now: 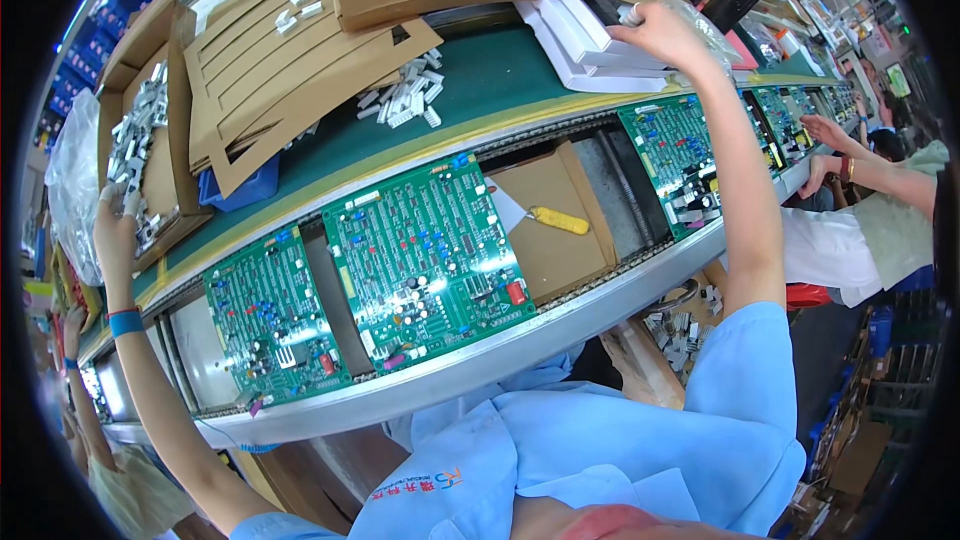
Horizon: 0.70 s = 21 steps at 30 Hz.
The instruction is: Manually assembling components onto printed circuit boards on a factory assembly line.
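Note:
My left hand [116, 230], with a blue band on its wrist, reaches to the small grey-white parts [142, 130] in an open cardboard box [180, 90] at the left. Its covered fingertips are apart among the pieces. At the upper right my right hand [664, 38] is closed at the white cartons [580, 35], thumb and fingers together; whatever they may hold is too small to make out. Between my arms, two green circuit boards [425, 250] [272, 315] lie side by side on the conveyor line. Another green board [665, 155] sits under my right forearm.
A yellow-handled tool [558, 220] lies on cardboard [550, 265] between the boards. Loose white parts [405, 92] lie on the green shelf [490, 70] beside slotted cardboard [300, 80] and a blue bin [240, 186]. Co-workers' arms [865, 165] [85, 380] are at both sides.

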Motion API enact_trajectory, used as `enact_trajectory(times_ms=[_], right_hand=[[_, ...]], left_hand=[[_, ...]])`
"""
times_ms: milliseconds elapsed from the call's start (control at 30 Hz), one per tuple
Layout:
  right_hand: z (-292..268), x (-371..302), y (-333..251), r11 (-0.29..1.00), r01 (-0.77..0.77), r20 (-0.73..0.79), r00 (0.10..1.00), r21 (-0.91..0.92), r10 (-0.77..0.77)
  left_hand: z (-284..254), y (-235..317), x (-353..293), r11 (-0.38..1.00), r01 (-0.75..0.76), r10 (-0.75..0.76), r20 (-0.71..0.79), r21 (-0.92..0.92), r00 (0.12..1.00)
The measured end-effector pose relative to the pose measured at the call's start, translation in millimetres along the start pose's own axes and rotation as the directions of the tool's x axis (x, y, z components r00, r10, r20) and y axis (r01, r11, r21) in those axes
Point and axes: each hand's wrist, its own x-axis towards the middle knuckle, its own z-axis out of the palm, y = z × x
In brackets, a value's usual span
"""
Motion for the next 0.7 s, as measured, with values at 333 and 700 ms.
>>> enact_trajectory(times_ms=[333, 700], right_hand=[[20, 4, 17, 1.0, -0.003, -0.143, 0.99, 0.026, 0.007], [19, 9, 68, -0.121, 0.013, 0.006, 0.989, 0.993, 0.15]], left_hand=[[-32, 107, -58, 0.9, -0.011, 0.073, 0.126, -0.436, 0.989], [-42, 182, -108, 0.891, 0.099, 0.034, 0.282, -0.444, 0.959]])
